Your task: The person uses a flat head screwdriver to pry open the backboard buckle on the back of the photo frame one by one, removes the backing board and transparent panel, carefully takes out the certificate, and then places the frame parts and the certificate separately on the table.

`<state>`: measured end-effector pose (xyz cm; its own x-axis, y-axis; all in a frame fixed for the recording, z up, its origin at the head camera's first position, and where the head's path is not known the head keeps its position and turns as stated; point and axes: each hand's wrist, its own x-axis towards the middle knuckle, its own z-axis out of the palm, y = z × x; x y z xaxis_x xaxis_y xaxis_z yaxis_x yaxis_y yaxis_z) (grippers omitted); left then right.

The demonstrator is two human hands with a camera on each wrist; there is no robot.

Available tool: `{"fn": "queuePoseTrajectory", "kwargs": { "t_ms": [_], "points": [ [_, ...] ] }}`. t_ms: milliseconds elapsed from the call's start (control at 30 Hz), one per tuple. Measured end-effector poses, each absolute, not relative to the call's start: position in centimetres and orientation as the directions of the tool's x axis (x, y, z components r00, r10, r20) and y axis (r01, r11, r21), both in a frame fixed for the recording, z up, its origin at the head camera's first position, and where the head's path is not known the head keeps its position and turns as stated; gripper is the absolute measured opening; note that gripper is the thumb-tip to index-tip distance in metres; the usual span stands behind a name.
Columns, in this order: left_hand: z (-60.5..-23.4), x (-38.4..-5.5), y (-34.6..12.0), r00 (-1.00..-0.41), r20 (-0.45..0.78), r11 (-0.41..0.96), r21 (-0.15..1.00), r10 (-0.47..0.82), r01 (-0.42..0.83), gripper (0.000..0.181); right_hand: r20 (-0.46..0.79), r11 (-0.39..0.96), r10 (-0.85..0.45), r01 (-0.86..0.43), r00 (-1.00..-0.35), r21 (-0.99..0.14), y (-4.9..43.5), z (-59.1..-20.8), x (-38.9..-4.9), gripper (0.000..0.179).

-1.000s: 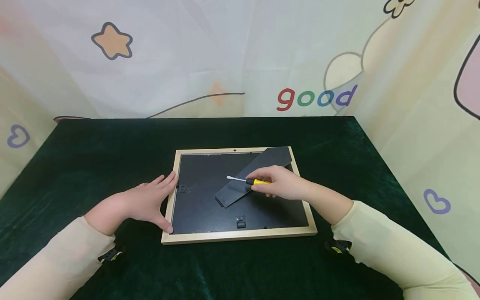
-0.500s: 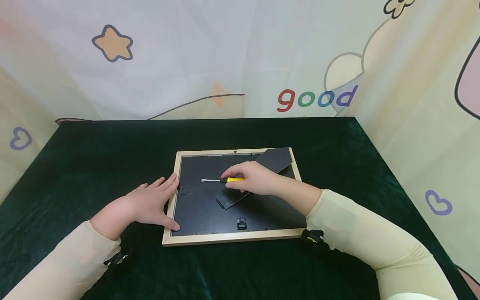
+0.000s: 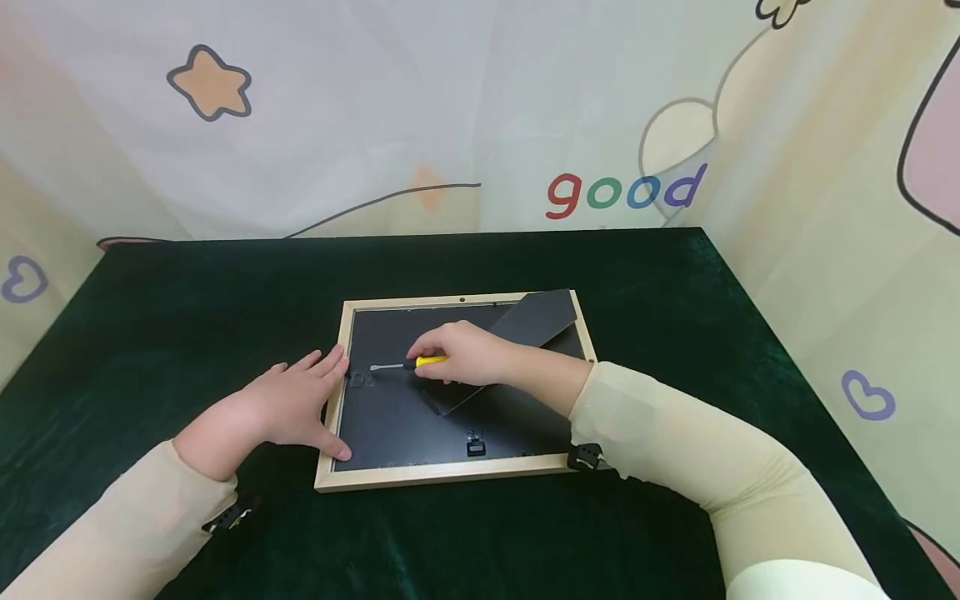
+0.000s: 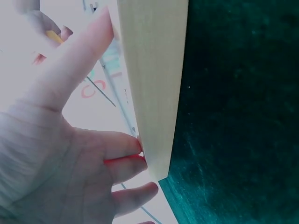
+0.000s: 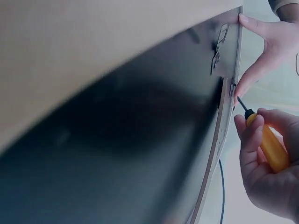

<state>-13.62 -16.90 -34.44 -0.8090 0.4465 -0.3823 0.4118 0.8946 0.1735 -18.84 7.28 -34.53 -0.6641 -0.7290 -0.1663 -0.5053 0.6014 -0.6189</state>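
Observation:
A picture frame with a pale wooden border (image 3: 442, 474) lies back side up, showing its black backing board (image 3: 405, 437). My left hand (image 3: 288, 408) rests on the frame's left side, fingers spread, thumb over the near left corner. In the left wrist view its fingertips touch the wooden edge. My right hand (image 3: 468, 354) grips a screwdriver (image 5: 273, 148) by its yellow and black handle. The metal tip points left, over the board toward a small hanger (image 3: 360, 380) near the left edge. Under the right hand, a black easel stand (image 3: 536, 318) slants across the board, partly hidden.
Dark green velvety cloth (image 3: 420, 550) covers the table around the frame. A second hanger (image 3: 476, 447) sits near the board's near edge. Behind the table hangs a pale printed curtain (image 3: 337, 108), and it continues along both sides.
My right hand has carried the screwdriver leftward across the board, bringing its tip close to the left hanger. The left hand stays at the frame's left side.

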Motion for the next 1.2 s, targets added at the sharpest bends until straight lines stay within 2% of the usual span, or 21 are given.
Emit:
{"fn": "queuePoseTrajectory", "kwargs": {
  "t_ms": [233,600,733,867,1200],
  "points": [
    [-34.3,-13.8,-16.8,-0.8,-0.39,0.89,0.195,0.457,0.413,0.119,-0.181,0.589,-0.749,-0.515,-0.637,-0.623,5.8,-34.4,-19.0,0.031],
    [-34.4,-13.9,-16.9,-0.789,-0.394,0.882,0.207,0.471,0.423,0.119,-0.197,0.601,-0.744,-0.511,-0.638,-0.615,4.9,-34.4,-19.0,0.032],
    [-34.5,-14.2,-17.9,-0.755,-0.402,0.852,0.316,0.518,0.417,0.115,-0.197,0.596,-0.753,-0.526,-0.627,-0.607,4.6,-34.3,-19.0,0.032],
    [-34.6,-14.2,-18.7,-0.73,-0.401,0.82,0.412,0.554,0.397,0.112,-0.204,0.618,-0.736,-0.517,-0.645,-0.592,4.8,-34.2,-19.1,0.032],
    [-35.2,-13.5,-18.3,-0.795,-0.346,0.865,0.254,0.498,0.432,0.113,-0.224,0.607,-0.748,-0.506,-0.625,-0.613,4.1,-34.8,-18.9,0.032]
  ]
}}
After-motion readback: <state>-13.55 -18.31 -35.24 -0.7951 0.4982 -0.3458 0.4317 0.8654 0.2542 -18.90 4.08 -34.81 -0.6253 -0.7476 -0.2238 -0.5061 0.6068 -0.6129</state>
